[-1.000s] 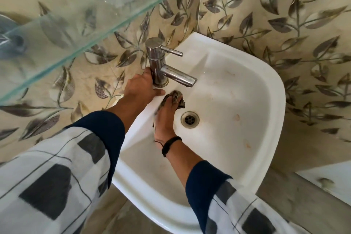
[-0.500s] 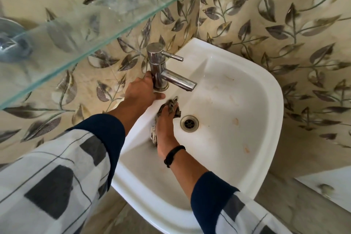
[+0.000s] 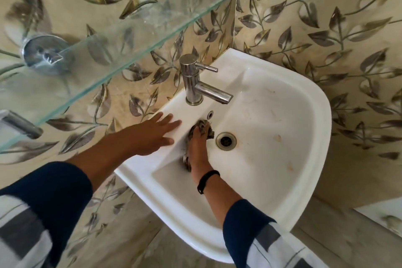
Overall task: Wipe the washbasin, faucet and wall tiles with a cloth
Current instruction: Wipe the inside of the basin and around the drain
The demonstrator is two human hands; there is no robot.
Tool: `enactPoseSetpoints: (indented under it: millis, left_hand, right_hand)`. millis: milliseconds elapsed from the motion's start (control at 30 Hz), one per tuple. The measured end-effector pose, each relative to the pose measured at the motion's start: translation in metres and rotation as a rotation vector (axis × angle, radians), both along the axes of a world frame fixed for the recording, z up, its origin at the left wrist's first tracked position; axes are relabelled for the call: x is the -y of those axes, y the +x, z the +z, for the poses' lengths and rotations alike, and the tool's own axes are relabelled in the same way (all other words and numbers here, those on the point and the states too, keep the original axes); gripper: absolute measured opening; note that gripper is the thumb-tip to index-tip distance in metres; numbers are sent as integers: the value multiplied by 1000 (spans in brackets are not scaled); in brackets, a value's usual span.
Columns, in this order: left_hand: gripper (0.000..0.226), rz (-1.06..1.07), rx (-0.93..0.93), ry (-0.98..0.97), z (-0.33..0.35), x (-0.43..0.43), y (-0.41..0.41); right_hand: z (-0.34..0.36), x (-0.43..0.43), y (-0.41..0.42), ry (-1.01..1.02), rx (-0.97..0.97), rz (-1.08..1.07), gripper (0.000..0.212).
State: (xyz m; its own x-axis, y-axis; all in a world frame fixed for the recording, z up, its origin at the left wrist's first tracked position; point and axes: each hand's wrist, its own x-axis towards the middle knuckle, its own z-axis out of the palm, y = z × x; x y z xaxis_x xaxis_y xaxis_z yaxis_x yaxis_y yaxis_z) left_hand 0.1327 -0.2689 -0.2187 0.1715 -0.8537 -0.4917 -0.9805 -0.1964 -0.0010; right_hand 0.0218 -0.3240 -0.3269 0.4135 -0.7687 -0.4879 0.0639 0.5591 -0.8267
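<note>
A white corner washbasin (image 3: 304,128) with brownish stains is fixed to beige leaf-patterned wall tiles (image 3: 315,28). A chrome faucet (image 3: 193,85) stands on its back ledge, spout over the bowl. My right hand (image 3: 198,150) presses a dark crumpled cloth (image 3: 203,129) against the inner wall of the bowl, just left of the drain (image 3: 225,140). My left hand (image 3: 152,132) lies flat with fingers spread on the basin's left ledge, below the faucet and apart from it.
A glass shelf (image 3: 134,28) on chrome brackets (image 3: 41,54) juts out above the basin's left side, close over my left arm. A chrome fitting (image 3: 19,125) sticks out at the far left. The floor (image 3: 326,235) lies below.
My left hand has let go of the faucet base and moved down onto the basin ledge, fingers spread. My right hand keeps the cloth against the bowl wall beside the drain.
</note>
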Motion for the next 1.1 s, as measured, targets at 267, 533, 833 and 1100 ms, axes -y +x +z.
enactPoseSetpoints:
  millis: [267,533,833,1100]
  left_hand:
    - [81,-100,-54,140,6,-13,19]
    - [98,-171,-28,251,7,-10,27]
    - [103,-166,50,276,4,-10,23]
    - [101,-155,56,286,8,-9,17]
  right_hand:
    - [14,-16,-13,-58,56,16,57]
    - [24,-24,-13,-43,156,3,48]
    - [37,-33,-19,-16,-17,36,49]
    - [26,-23,-10,-254,-379,278,61]
